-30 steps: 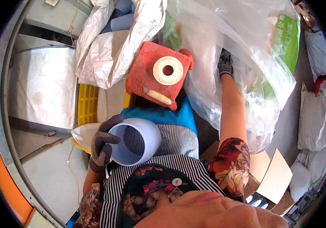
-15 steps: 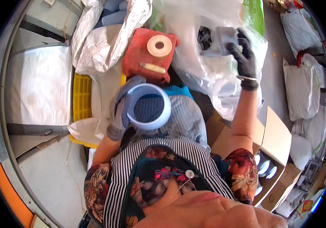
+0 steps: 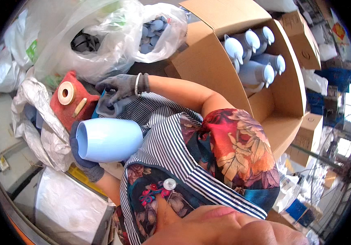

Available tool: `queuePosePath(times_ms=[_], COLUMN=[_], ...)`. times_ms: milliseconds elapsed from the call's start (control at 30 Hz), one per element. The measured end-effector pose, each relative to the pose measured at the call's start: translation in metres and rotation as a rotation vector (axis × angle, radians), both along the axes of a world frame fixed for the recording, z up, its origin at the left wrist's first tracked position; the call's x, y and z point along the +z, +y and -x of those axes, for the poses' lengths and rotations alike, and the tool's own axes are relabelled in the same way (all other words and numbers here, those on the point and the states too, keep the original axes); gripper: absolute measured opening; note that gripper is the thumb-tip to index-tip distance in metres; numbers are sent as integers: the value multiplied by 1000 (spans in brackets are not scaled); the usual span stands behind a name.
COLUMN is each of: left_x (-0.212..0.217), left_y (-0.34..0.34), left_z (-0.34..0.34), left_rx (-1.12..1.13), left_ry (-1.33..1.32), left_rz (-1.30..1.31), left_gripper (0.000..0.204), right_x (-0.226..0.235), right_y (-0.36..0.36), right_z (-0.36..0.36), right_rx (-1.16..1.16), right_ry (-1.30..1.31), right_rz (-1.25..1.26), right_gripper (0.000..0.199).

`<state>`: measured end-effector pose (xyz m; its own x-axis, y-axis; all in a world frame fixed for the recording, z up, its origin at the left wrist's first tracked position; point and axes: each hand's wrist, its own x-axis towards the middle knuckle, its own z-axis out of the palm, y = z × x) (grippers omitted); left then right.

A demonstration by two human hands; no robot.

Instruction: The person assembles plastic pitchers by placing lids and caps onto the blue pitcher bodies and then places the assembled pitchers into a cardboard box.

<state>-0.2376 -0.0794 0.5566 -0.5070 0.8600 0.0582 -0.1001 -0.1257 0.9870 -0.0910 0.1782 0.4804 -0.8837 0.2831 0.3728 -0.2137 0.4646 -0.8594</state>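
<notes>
Left hand, in a dark grey glove, wraps around a pale blue tumbler held on its side over the striped apron, open mouth facing left. Right hand, gloved too and wearing a metal bangle, pinches a small dark grey piece just above the tumbler. Behind it sits a cardboard box holding more pale blue tumblers, with clear plastic bags alongside.

Gripping a pale blue plastic cup in the gloved left hand, resting the gloved right hand on a striped apron beside a red cloth cushion; open cardboard box holding blue bottles sitting nearby.
</notes>
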Motion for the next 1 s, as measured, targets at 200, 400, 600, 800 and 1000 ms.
queuePosePath(times_ms=[200, 400, 600, 800, 1000], left_x=[-1, -33, -11, -78, -75], left_y=[43, 38, 14, 40, 62], left_z=[96, 67, 53, 48, 28], left_rx=[-18, -29, 37, -121, -23], left_ry=[418, -123, -182, -363, -242], left_rz=[142, -39, 27, -23, 93], left_gripper=[45, 39, 39, 40, 62], right_x=[6, -5, 72, 108, 68], right_y=[-36, -48, -16, 0, 6], right_z=[5, -13, 32, 64, 66], right_rx=[-290, -205, -357, -185, -184], right_ry=[-181, -297, -27, -589, -716], right_rz=[-423, -804, 714, 859, 932], right_gripper=[44, 64, 33, 34, 33])
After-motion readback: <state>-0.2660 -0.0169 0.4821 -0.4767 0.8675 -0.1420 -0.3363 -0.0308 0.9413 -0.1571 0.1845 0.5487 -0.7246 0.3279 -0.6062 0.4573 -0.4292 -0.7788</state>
